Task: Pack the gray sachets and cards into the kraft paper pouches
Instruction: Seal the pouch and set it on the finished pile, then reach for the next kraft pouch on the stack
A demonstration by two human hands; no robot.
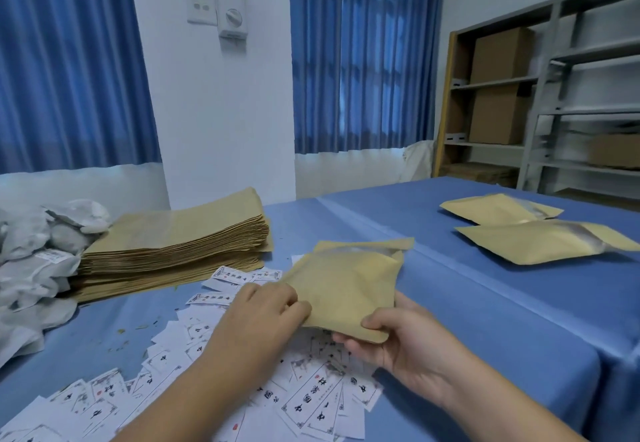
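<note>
The right hand (398, 341) pinches the near corner of a kraft paper pouch (346, 286): the thumb lies bent across the top face and the fingers are curled underneath, so only their tips show below the edge. The left hand (263, 313) is knuckles-up at the pouch's left edge, fingers bent close together with their tips tucked against and under the paper (the thumb is hidden, so how firmly it grips is hard to tell).

The pouch is lifted just above the table (485, 320), tilted with its open mouth pointing away from the person. It looks puffed in the middle, its tan face lightly creased, and a paler strip shows inside the mouth.

Directly below the hands, white cards (311, 400) with black printed characters lie scattered and overlapping on the blue table cover. To the left sits a tall stack of flat pouches (173, 244), and beside it, at the table's left edge, a heap of gray sachets (34, 268). Two filled pouches (543, 241) lie well apart on the far right, one overlapping the other. Behind them, shelves (498, 82) hold cardboard boxes (498, 54), and blue curtains (69, 61) hang along the wall.
</note>
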